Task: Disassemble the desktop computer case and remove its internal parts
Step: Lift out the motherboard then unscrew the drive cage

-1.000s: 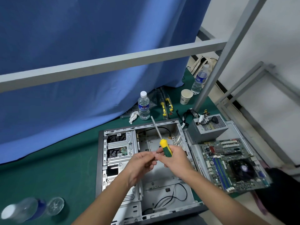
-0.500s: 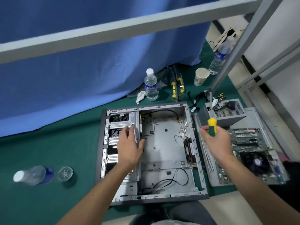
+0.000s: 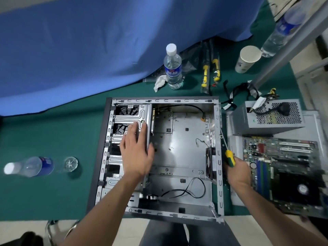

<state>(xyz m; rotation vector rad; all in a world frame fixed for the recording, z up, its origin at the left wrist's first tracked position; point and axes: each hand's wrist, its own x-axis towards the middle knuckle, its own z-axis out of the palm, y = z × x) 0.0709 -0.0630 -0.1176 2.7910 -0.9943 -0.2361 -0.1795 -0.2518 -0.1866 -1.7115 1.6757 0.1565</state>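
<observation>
Left hand (image 3: pixel 135 153) flat on silver steel drive cage (image 3: pixel 131 119); right hand (image 3: pixel 237 172) grips yellow-green screwdriver (image 3: pixel 229 156). Risk: tip slipping off rear-panel screw, stripping it.

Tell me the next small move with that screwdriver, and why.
Probably bring the screwdriver in the right hand to the fan on the case wall. The fan is still mounted beside it, while the left hand rests flat on the drive cage.
</observation>
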